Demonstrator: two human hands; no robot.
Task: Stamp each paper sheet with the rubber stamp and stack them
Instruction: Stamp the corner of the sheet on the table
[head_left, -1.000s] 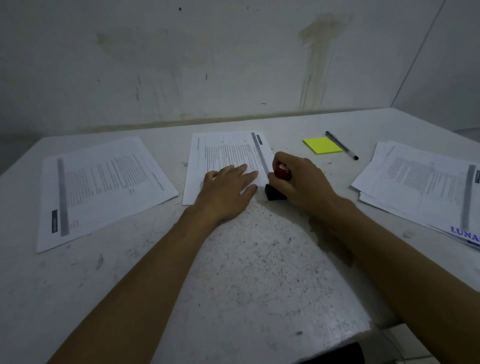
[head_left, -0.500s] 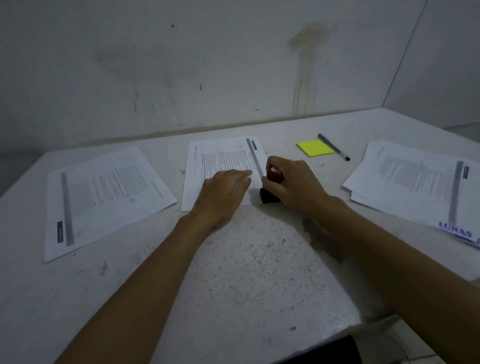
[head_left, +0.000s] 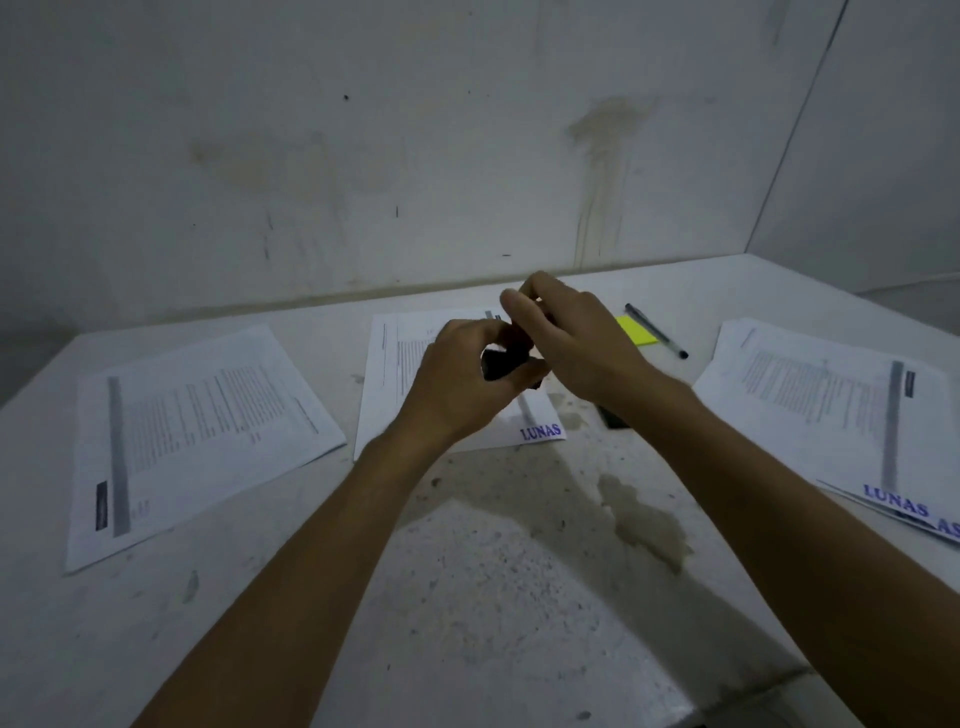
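Both hands, left (head_left: 457, 384) and right (head_left: 576, 343), gripped the stamp (head_left: 506, 358) above the middle sheet (head_left: 395, 384), already marked "LUNAS"; the next move, judged, called for stacking it on the right pile (head_left: 831, 405).

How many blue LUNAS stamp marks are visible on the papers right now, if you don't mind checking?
2 clear ones: one on the middle sheet at its near right corner, one on the right stack at its near edge. A partial mark shows beneath; more may be hidden.
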